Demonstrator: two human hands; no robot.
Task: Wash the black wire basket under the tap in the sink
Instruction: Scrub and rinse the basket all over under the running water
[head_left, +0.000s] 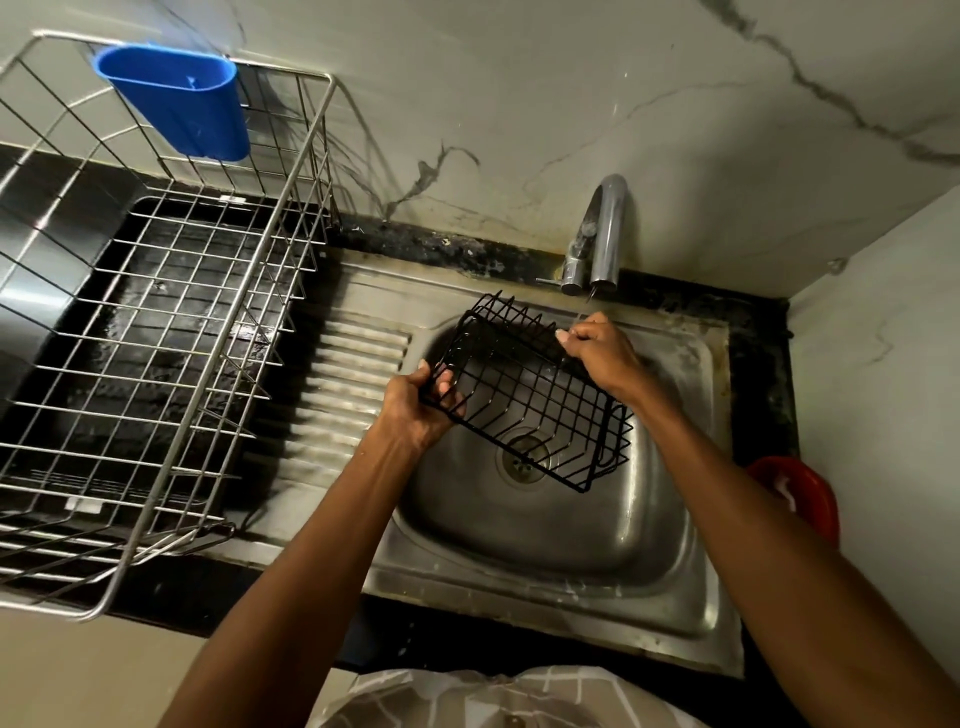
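Observation:
The black wire basket (530, 395) hangs tilted over the steel sink (654, 525), just in front of the tap (605, 234). A thin stream of water falls from the spout onto my right hand (597, 353), which grips the basket's far upper rim. My left hand (421, 410) grips the basket's near left corner, fingers curled through the wires. The drain shows through the basket's mesh.
A large steel wire dish rack (171, 332) stands on the dark counter to the left, with a blue plastic cup (176, 98) hung on its back rail. A ribbed drainboard (343, 384) lies between rack and basin. A red object (800, 493) sits at the right.

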